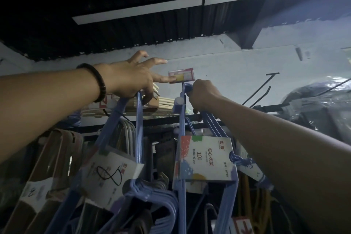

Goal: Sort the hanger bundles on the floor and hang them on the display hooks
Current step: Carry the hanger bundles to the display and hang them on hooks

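– Fingers (157,61) of the left hand (131,76) fan wide apart and straight, the index tip touching a small red-and-yellow paper price tag (181,75) on the pale wall. And the thumb?

– It curls downward round the top of a blue wire hanger bundle (139,129), which hangs below the palm, banded by a white card sleeve with a black scrawl (112,173). A dark beaded bracelet (99,81) circles that wrist.

– What of the right hand (203,95)?

– Clenched, fingers tight together round the hook ends of a second blue wire hanger bundle (182,119), just under the price tag. Its fingertips are hidden on the far side. That bundle hangs down from the fist, wrapped in a white card sleeve printed with colour patches (206,157). Whether its hooks sit on a display hook cannot be told.

– And around them?

– A stack of cream wooden hangers (165,101) lies behind and between the two hands, above a black metal rail (163,119). Brown hangers (57,148) hang at far left; black wire display hooks (258,89) jut from the wall to the right, near clear plastic-wrapped goods (322,100)
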A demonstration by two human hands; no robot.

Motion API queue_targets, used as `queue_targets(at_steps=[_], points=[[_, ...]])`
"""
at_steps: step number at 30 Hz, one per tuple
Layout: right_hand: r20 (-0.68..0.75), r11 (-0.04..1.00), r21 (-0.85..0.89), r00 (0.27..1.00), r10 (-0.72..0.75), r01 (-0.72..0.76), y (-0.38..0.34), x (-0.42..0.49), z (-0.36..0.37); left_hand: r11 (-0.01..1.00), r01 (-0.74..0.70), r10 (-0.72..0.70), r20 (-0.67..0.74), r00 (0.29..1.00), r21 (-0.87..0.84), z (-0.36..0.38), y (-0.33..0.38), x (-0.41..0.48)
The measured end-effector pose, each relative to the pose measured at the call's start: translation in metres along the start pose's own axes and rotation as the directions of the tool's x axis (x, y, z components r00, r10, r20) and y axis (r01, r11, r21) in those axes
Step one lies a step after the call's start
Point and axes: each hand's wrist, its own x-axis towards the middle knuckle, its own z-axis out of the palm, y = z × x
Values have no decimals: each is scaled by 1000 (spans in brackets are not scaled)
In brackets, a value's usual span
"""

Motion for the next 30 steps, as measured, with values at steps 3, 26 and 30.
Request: queue_targets(at_steps=[3,26,30], points=[[2,1000,-10,1000,2,-2,0,4,5,998,-23,23,4,1000,52,-6,-8,8],[64,987,-152,996,59,-49,22,-12,95,970,27,-29,-2,1000,-242,-13,20,-1],[250,990,-138,967,44,-9,20,-11,72,949,9,-29,-59,998,-316,-17,27,-6]])
